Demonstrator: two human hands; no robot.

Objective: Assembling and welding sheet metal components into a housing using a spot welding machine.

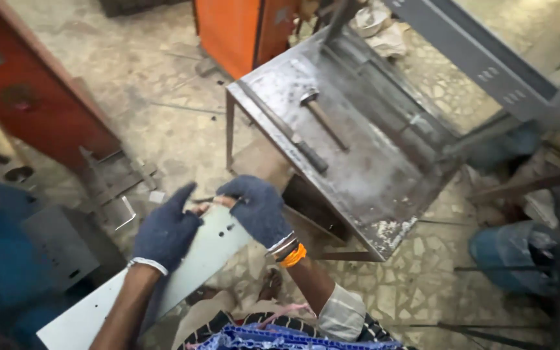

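While both gloved hands, left (164, 228), right (256, 209), grip closed on white metal strip's (189, 269) end, steel table's (358, 188) edge near

I hold a panel (189, 266) low in front of me, my left hand (165, 230) on its left edge and my right hand (258, 209) over its far end. Beyond my right hand stands the counter (384, 188). On it lie a hammer (322, 116) and, just left of that, a long bar (286, 129), perhaps a chisel. A cabinet (238, 29) stands behind the counter, on the floor (163, 97).
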